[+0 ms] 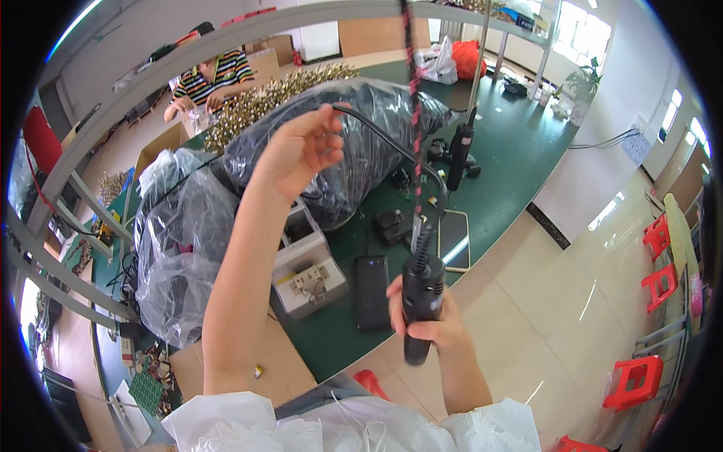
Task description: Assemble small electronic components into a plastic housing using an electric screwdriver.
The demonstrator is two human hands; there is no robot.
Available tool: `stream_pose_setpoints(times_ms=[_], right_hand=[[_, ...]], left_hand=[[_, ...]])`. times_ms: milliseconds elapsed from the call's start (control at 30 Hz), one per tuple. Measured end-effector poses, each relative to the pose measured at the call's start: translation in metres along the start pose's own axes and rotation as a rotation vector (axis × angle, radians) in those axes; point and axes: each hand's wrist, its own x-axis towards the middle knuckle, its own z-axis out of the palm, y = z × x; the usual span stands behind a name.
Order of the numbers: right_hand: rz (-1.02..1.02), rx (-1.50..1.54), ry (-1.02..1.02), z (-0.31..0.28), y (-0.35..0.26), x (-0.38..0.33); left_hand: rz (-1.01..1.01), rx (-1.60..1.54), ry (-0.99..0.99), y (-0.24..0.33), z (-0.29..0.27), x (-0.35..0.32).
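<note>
My right hand (444,325) is wrapped round a black electric screwdriver (423,290), held upright in front of me past the table's near edge. A red-and-black cord (415,113) runs up from its top, where a black coil shows. My left hand (303,149) is raised over the table, thumb and forefinger pinched on a black cable (384,135) that curves down toward the screwdriver. Below it stands a grey box (310,282) with metal parts in it. Beside the box lie a black rectangular device (371,294) and a phone (454,239).
Large clear plastic bags with dark contents (339,158) fill the green table's (512,143) left and middle. A second black screwdriver (460,154) hangs farther off. Across the table, a person in a striped shirt (230,69) works beside gold-coloured parts (263,98). Red stools (634,383) stand at right.
</note>
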Motion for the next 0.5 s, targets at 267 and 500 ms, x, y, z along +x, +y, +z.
stream_pose_setpoints(times_ms=[267,500], right_hand=[[0.181,0.433,0.008,0.056,0.013,-0.007],[-0.057,-0.154,-0.052,0.029,0.034,0.019]], left_hand=[[-0.217,-0.191,0.129,-0.051,-0.014,0.038],[-0.479,0.645,-0.232,-0.003,-0.028,-0.043]])
